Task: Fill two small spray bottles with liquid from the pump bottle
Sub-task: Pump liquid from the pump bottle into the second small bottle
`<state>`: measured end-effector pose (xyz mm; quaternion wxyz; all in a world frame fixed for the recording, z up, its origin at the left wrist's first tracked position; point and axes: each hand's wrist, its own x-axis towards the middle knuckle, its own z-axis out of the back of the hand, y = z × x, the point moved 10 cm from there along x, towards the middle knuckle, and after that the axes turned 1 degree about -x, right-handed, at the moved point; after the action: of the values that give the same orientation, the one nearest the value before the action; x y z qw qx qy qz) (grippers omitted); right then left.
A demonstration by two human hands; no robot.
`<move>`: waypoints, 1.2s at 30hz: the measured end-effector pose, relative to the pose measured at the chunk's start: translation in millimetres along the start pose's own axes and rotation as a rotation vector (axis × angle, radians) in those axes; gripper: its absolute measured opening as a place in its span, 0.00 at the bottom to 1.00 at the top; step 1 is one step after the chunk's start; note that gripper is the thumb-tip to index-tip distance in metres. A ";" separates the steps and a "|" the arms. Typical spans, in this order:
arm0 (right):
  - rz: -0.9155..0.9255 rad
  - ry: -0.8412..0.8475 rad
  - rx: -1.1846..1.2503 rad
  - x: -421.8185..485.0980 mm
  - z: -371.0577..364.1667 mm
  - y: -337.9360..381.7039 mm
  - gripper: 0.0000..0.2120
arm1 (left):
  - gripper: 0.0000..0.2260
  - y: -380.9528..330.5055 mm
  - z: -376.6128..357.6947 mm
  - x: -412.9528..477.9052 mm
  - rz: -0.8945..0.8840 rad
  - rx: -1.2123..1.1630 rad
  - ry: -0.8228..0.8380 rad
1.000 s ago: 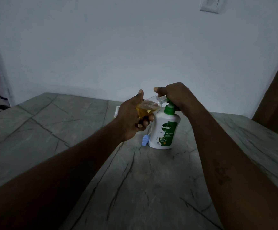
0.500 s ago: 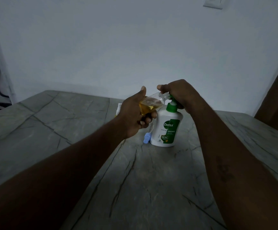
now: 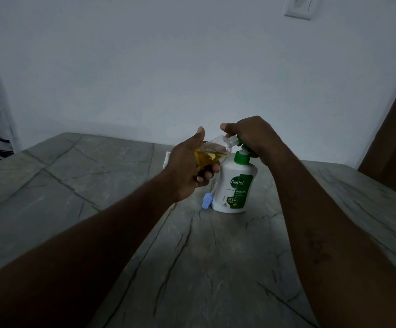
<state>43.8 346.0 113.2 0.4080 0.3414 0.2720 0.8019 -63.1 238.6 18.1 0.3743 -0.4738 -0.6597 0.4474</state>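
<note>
Pump [image 3: 241,159] up; spray btl [image 3: 212,151] half amber

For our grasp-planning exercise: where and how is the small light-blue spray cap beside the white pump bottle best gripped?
Pinch the light-blue spray cap across its ribbed sides from above-left: it lies on its side on the grey table, the white pump bottle close at its right.

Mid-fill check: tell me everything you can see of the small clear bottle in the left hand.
The small spray bottle looks like clear plastic, with no spray top on its neck. It is tilted: its base sits low in the left hand, whose fingers curl round it, and its neck rises toward the green spout of the pump bottle, under the right hand. Amber liquid pools in its lower part; the upper part looks empty. Whether neck and spout touch is unclear.
</note>
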 end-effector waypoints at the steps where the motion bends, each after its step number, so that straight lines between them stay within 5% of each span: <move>1: -0.015 0.007 0.020 -0.6 -1.4 -1.6 0.20 | 0.30 -0.1 0.0 -0.4 -0.002 0.003 0.001; 36: -0.076 0.064 0.072 2.8 -14.4 -13.9 0.14 | 0.30 3.3 5.3 -1.5 0.027 0.009 -0.033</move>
<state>38.0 353.4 95.2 0.4168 0.3195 0.3262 0.7860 -66.6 236.4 13.2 0.3594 -0.4737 -0.6572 0.4631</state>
